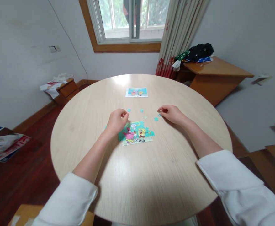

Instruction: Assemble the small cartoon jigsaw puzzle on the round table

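A partly joined jigsaw puzzle [134, 135] of cartoon figures on turquoise lies on the round table. My left hand [117, 121] is over its upper left edge, covering that corner. Its thumb and index finger curl together in a pinch; anything between them is too small to make out. My right hand [172, 114] rests low over the table to the right, thumb and index slightly apart. Just under its thumb is a turquoise puzzle piece [160, 115], with another loose piece [156, 119] beside it. Farther left are a pale piece [145, 117] and two turquoise pieces, one [141, 110] central, one [129, 110] near my left fingertips.
A printed reference picture [136, 92] lies beyond the pieces on the wooden table [142, 182]. Behind stand a window and a curtain [177, 34]. A brown cabinet [217, 67] with cloths on it is at the right; a cardboard box [25, 215] sits at lower left.
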{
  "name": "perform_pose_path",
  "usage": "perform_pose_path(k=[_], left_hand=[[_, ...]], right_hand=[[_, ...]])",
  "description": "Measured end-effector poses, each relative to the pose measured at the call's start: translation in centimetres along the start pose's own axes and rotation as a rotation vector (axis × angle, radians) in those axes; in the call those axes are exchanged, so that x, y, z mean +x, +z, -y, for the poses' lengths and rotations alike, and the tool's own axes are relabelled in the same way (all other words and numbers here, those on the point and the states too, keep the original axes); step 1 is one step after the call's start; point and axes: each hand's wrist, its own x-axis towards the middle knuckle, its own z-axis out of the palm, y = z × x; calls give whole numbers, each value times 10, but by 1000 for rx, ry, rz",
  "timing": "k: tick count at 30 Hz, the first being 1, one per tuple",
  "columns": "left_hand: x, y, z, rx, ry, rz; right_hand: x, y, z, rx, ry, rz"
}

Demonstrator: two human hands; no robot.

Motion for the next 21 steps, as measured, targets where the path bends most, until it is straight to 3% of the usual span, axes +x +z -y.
perform_pose_path(k=[5,8,11,14,21], left_hand=[[-2,4,6,37,-7,-45],[-4,-6,15,24,-32,-75],[-3,-17,19,10,-72,-91],[-4,-19,15,4,-43,-55],[-11,-2,10,5,79,66]], right_hand=[[-2,-1,6,16,-8,-24],[-5,-3,16,42,-46,-36],[-9,-4,24,31,-82,38],[-11,-4,25,-8,-72,115],[-10,-2,23,35,-61,175]])
